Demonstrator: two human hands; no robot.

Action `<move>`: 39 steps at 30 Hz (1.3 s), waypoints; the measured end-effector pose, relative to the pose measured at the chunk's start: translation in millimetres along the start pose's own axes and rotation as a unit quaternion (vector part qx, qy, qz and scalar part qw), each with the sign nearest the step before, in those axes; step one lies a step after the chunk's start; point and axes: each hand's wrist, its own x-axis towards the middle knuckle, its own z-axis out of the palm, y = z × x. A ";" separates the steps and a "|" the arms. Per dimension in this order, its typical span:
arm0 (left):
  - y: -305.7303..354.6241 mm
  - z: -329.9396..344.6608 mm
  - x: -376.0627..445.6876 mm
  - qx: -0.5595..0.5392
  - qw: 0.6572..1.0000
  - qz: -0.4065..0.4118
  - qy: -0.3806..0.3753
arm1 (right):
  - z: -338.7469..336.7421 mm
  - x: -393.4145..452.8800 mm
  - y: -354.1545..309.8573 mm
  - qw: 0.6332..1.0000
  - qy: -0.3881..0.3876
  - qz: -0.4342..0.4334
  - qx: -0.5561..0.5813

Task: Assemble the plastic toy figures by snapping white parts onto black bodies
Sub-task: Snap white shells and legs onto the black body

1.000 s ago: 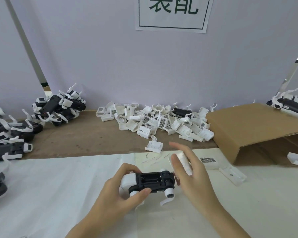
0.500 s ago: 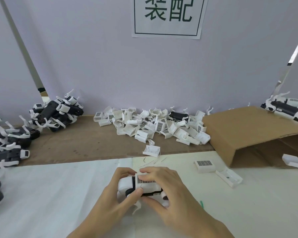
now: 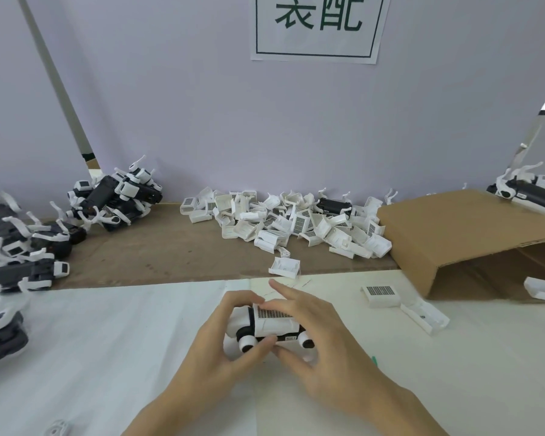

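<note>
Both hands pinch the figure: left hand (image 3: 214,344) grips the black body (image 3: 288,336), right hand (image 3: 321,338) presses the white cover (image 3: 272,320). Advise even pressure until seated flush.

Your left hand (image 3: 214,344) and right hand (image 3: 321,335) cover most of the toy figure (image 3: 271,324), so you cannot tell how far its white cover (image 3: 272,319) is seated on the black body. The wall sign (image 3: 317,26) is cut off by the top edge, its characters only partly showing. At the left edge, the pile of finished figures (image 3: 16,247) runs out of view. The figure on the cardboard box (image 3: 453,234) is cropped at the right edge. A small white part (image 3: 55,431) is clipped at the bottom edge. Barcode labels in the loose parts heap (image 3: 296,221) are too small to read.
</note>
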 end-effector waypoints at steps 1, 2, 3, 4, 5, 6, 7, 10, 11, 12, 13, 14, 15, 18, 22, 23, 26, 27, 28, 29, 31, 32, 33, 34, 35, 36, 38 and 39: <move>-0.6 0.0 -0.2 0.019 1.000 0.012 0.009 | -1.9 -1.8 -1.2 0.998 -0.016 0.024 0.057; -1.5 0.5 -0.6 0.030 0.999 0.020 0.015 | -4.6 -2.5 -2.0 0.994 -0.019 0.049 0.100; -1.8 1.3 -0.9 0.031 0.999 0.027 0.015 | -7.9 -2.5 -2.0 0.991 -0.012 0.067 0.116; -2.0 2.5 -1.1 0.028 0.999 0.036 0.010 | -11.7 -1.8 -1.4 0.991 -0.006 0.076 0.108; -2.2 3.7 -1.3 0.026 0.998 0.049 0.005 | -15.2 -0.4 -0.3 0.994 -0.008 0.075 0.085; -2.9 4.8 -1.1 0.026 0.998 0.064 0.003 | -18.8 1.1 1.0 0.996 -0.018 0.068 0.059; -3.0 5.3 -0.4 0.032 0.997 0.076 0.006 | -21.8 2.1 2.8 0.997 -0.033 0.064 0.038; -2.4 5.9 2.6 0.063 0.994 0.091 0.023 | -26.2 2.3 3.7 0.995 -0.046 0.090 0.013; -3.0 5.7 2.5 0.063 0.994 0.084 0.027 | -25.6 1.6 2.8 0.996 -0.028 0.085 0.003; -3.6 5.4 1.3 0.053 0.995 0.073 0.035 | -24.3 0.8 1.2 0.998 -0.006 0.069 -0.014; -3.7 4.8 0.0 0.035 0.997 0.056 0.044 | -21.7 0.5 -0.7 0.998 0.011 0.051 -0.032; -4.0 4.3 -1.0 0.008 0.998 0.035 0.050 | -18.4 1.0 -2.8 0.998 0.023 0.035 -0.045; -4.9 3.9 -1.6 -0.016 0.998 0.019 0.050 | -15.3 1.5 -4.1 0.998 0.028 0.023 -0.058; -7.9 5.1 -1.0 -0.007 0.999 0.026 0.035 | -11.0 2.1 -1.3 0.996 0.008 0.006 -0.093; -9.5 7.5 -1.8 0.048 0.998 0.029 0.016 | -10.1 -0.4 8.4 0.995 -0.034 0.050 -0.076; -9.1 7.3 -1.8 0.063 0.997 0.032 0.017 | -8.4 -0.4 8.9 0.996 -0.030 0.048 -0.071; -5.6 6.6 -0.5 0.062 0.995 0.075 0.012 | -4.7 2.2 6.3 0.996 0.000 0.031 -0.085; -4.5 6.1 -0.5 0.054 0.995 0.087 0.010 | -4.7 3.1 5.3 0.995 0.005 0.024 -0.093; -3.8 5.9 -0.5 0.048 0.995 0.089 0.008 | -5.1 2.8 5.0 0.995 0.008 0.021 -0.097; -3.8 5.4 -0.9 0.045 0.996 0.077 0.008 | -5.8 2.0 4.4 0.996 0.009 0.023 -0.091; -2.7 3.8 -1.8 0.060 0.997 0.038 0.021 | -7.7 -0.5 1.9 0.997 0.018 0.067 -0.034; -1.8 2.9 -2.2 0.078 0.996 0.030 0.034 | -9.1 -1.2 0.2 0.994 0.022 0.105 0.025; -0.6 2.7 -2.2 0.096 0.994 0.036 0.041 | -10.3 -0.9 -1.4 0.986 0.026 0.136 0.097; 0.5 2.9 -1.8 0.109 0.992 0.051 0.037 | -11.2 0.3 -2.3 0.973 0.029 0.155 0.171; 1.3 3.7 -1.5 0.114 0.991 0.067 0.025 | -12.0 1.8 -3.8 0.957 0.032 0.170 0.235; 1.6 4.7 -1.5 0.116 0.990 0.084 0.015 | -12.8 2.9 -4.6 0.939 0.032 0.188 0.285; 1.0 6.5 -1.1 0.116 0.986 0.116 0.006 | -13.8 4.6 -4.8 0.918 0.013 0.219 0.332; 1.1 6.9 -1.1 0.113 0.986 0.122 0.006 | -13.6 4.3 -4.3 0.918 0.001 0.223 0.328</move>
